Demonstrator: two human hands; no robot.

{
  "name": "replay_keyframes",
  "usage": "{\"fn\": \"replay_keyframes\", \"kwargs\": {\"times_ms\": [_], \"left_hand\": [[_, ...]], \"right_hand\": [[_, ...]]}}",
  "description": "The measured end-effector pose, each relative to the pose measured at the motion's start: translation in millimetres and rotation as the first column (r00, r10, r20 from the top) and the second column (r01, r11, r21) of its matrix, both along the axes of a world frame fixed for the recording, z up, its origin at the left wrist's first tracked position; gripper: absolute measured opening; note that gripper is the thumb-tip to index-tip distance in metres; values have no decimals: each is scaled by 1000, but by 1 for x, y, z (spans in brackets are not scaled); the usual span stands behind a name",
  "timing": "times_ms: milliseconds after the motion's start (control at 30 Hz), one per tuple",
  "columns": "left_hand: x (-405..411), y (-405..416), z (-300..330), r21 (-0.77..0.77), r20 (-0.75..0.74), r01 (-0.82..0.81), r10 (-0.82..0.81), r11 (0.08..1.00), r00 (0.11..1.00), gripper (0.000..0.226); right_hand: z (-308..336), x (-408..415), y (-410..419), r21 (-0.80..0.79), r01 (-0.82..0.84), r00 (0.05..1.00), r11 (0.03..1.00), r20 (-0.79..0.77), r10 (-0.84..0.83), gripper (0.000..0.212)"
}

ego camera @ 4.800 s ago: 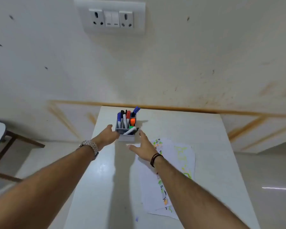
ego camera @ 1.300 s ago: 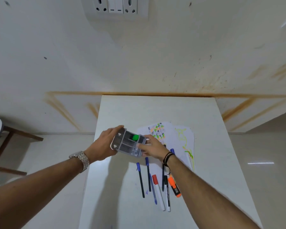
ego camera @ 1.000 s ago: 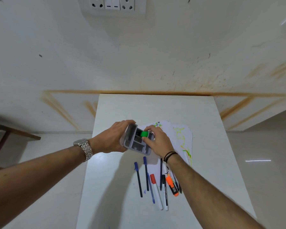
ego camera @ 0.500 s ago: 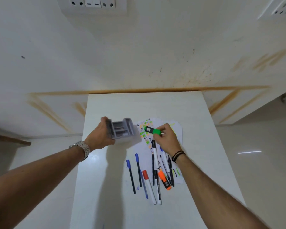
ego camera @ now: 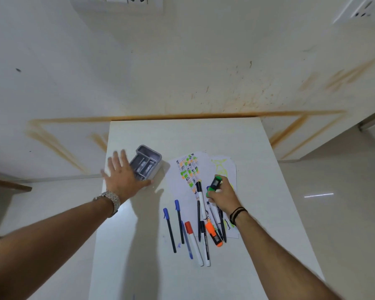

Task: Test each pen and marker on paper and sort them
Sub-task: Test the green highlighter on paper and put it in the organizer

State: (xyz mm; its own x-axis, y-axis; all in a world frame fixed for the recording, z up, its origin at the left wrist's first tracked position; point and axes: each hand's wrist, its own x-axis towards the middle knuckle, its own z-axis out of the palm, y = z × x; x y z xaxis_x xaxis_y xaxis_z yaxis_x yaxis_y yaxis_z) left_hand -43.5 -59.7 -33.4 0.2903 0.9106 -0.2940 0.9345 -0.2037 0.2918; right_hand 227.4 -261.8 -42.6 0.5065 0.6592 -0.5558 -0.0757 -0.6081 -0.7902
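A grey compartment holder (ego camera: 147, 165) stands upright on the white table (ego camera: 204, 135), with nothing in it. My left hand (ego camera: 122, 177) is spread flat beside its left wall, fingers straight, thumb near its front corner. My right hand (ego camera: 223, 197) grips a green highlighter (ego camera: 214, 185) over the scribbled paper sheets (ego camera: 187, 169). Several pens and markers lie loose in front of the paper: two blue-capped pens (ego camera: 170, 230), a red-capped marker (ego camera: 193, 242), an orange highlighter (ego camera: 213, 234) and a black-capped white marker (ego camera: 200, 198).
The table's far edge meets a white wall with a switch panel (ego camera: 115, 1). A dark wooden furniture leg (ego camera: 9, 186) shows at the left. Glossy floor lies on both sides of the table.
The holder was tipped out, set upright at the left, and my left hand let go of it and opened. My right hand drew the green highlighter out and carried it right over the paper.
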Motion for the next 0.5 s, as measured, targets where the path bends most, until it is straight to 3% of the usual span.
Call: {"fn": "replay_keyframes", "kwargs": {"times_ms": [67,100,200,333,400,500], "left_hand": [[4,-4,6,196,27,309,-320,931,947,113],[8,-9,12,217,46,427,-446,878,894,98],[23,-27,22,91,57,628,-634,773,771,82],[47,-52,32,2,118,696,-691,718,713,74],[57,-57,38,5,132,682,-677,731,724,75],[66,-59,45,-81,153,657,-642,749,751,67]], "right_hand": [[0,-2,0,3,14,999,1000,-43,-14,38],[0,-4,2,13,22,997,1000,-69,-21,29],[8,-17,10,88,-5,992,996,-125,16,32],[29,-36,31,193,21,978,981,-209,20,27],[39,-40,39,213,53,966,976,-260,4,24],[46,-39,42,201,26,976,979,-219,19,21]]}}
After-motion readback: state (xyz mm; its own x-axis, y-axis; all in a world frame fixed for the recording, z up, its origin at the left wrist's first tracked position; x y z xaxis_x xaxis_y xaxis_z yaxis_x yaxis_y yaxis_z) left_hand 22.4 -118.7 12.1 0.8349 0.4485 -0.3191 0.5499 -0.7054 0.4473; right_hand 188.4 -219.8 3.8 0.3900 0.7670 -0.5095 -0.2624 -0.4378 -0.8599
